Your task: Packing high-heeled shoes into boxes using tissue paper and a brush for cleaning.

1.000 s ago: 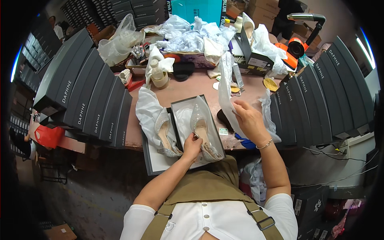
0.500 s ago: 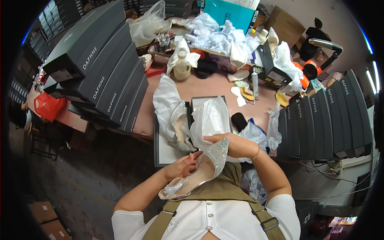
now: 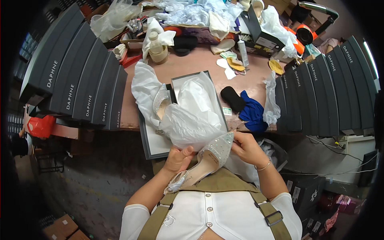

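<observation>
A silver, rhinestone-covered high-heeled shoe (image 3: pixel 205 159) is held tilted in front of my apron, its beige insole facing up. My left hand (image 3: pixel 180 160) grips its side, mostly from below, with the thumb lying by a thin white plastic bag (image 3: pixel 190 125). At the shoe's sparkling heel end, my right hand (image 3: pixel 246 149) pinches the edge between thumb and fingers. The bag spreads from the shoe over an open dark shoebox (image 3: pixel 150 147). A matching shoe (image 3: pixel 161 102) lies in the box beside white wrapping paper (image 3: pixel 145 86).
Dark shoeboxes stand in a stack (image 3: pixel 74 86) at left and in a row (image 3: pixel 326 90) at right. A black pad (image 3: pixel 232 100) and a blue cloth (image 3: pixel 254 111) lie right of the open box. Behind it stand a bottle (image 3: pixel 157 48) and a pile of crumpled paper (image 3: pixel 192 14).
The white bag has come forward over the box, towards the shoe. My right hand has shifted to the shoe's heel edge. The blue cloth now shows more fully, and the whole view has shifted.
</observation>
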A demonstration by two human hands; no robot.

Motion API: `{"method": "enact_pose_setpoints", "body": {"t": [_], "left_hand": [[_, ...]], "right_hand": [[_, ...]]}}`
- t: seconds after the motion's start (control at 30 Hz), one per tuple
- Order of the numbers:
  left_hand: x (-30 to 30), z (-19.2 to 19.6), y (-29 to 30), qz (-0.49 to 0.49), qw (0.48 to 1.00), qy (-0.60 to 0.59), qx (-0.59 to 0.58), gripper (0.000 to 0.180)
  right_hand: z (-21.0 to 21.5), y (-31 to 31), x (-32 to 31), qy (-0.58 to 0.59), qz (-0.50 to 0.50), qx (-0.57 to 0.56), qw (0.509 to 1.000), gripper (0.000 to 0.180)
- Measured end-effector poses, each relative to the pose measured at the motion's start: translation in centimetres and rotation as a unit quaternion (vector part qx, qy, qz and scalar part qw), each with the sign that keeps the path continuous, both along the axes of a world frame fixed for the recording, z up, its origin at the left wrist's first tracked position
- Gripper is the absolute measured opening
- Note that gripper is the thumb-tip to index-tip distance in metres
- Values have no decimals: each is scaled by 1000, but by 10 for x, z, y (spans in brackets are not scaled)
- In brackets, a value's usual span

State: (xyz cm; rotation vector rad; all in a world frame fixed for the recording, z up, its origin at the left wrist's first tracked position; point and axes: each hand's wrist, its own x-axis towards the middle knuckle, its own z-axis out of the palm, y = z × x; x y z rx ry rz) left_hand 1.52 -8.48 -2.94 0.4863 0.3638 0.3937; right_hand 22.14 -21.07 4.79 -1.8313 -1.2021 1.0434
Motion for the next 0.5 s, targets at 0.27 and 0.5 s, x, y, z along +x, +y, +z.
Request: {"method": "enact_pose_setpoints", "body": {"t": [0.27, 0.5], "left_hand": [[9, 0, 8, -176, 957, 103, 207, 49], [-2, 0, 6, -138, 880, 156, 426, 43]], "right_hand": [[4, 3, 4, 15, -17, 45, 999, 28], [-9, 11, 22, -7, 40, 34, 999, 33]]}}
